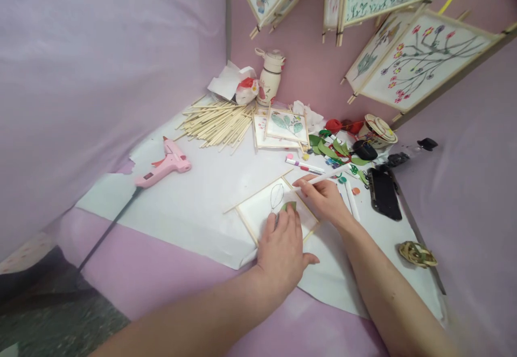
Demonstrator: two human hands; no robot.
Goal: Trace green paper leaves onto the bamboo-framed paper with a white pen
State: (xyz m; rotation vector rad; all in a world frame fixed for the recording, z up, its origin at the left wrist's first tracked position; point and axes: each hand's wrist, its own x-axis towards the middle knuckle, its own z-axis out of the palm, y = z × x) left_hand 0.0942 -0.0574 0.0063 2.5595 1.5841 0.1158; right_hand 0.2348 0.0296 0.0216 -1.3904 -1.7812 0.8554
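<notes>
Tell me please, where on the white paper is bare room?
Widest: between the pink glue gun, the wooden sticks and the sheet under the left hand. A smaller patch lies between the right forearm, smartphone and coiled bundle. Crowded: beyond the right hand, with markers and green leaves.

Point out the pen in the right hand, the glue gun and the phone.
Pen (332, 174), head view: on its white barrel.
Glue gun (168, 164), head view: on its pink body.
Phone (385, 194), head view: on its dark face.
</notes>
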